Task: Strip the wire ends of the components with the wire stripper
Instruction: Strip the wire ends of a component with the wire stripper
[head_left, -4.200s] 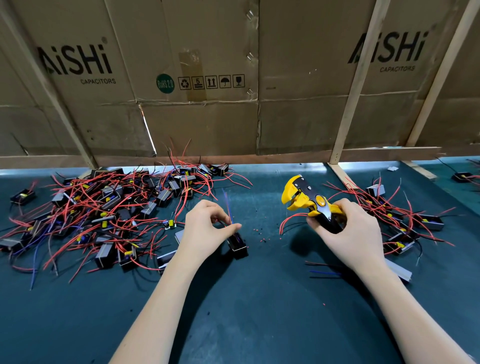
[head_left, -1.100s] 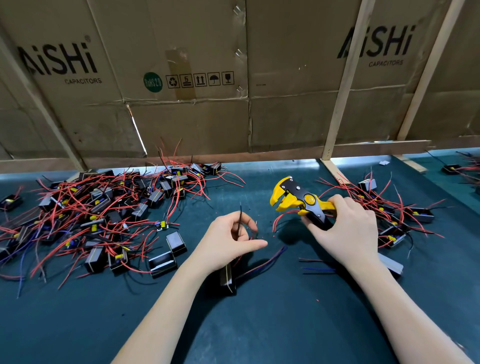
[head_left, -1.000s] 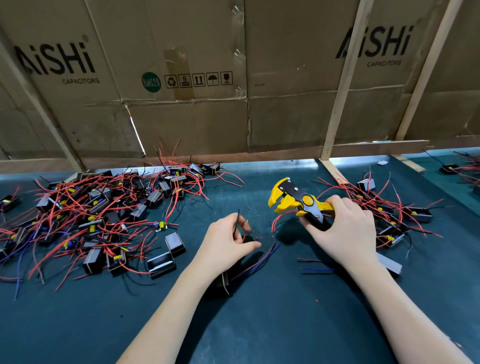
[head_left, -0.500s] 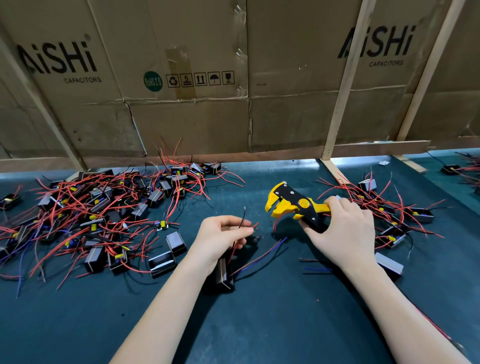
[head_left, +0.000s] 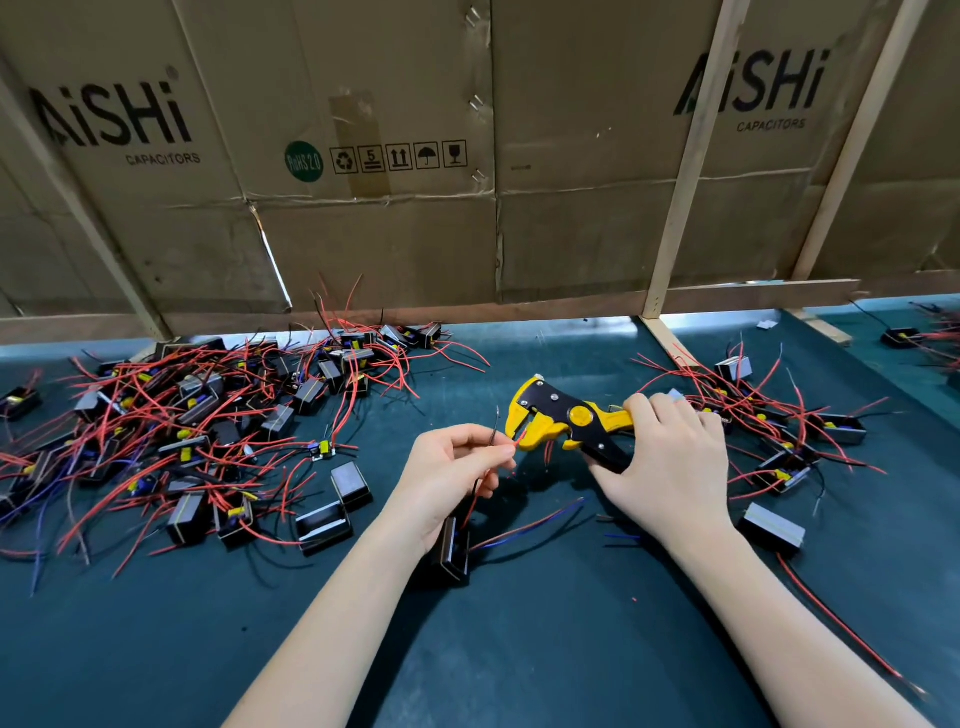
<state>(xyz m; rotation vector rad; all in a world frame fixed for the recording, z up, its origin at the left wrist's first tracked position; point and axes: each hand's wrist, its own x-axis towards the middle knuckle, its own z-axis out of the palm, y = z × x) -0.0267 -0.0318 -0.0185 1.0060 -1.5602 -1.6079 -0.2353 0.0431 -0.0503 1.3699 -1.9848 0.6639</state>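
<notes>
My right hand (head_left: 667, 462) grips the handles of a yellow and black wire stripper (head_left: 563, 421), its jaws pointing left. My left hand (head_left: 449, 478) pinches a thin red wire (head_left: 521, 438) whose tip reaches the stripper's jaws; a black wire (head_left: 494, 423) also sticks up from the same fingers. Both wires run down to a small black box component (head_left: 451, 551) that lies under my left wrist on the dark green mat (head_left: 519, 649). More red and blue leads trail right from that component.
A big heap of black components with red wires (head_left: 182, 431) covers the mat's left side. A smaller heap (head_left: 789, 431) lies at the right behind my right hand. A cardboard wall (head_left: 389, 208) with wooden slats closes the back.
My left hand has lifted the red wire end up and right to the stripper's jaws. The stripper has come a little left and down toward it.
</notes>
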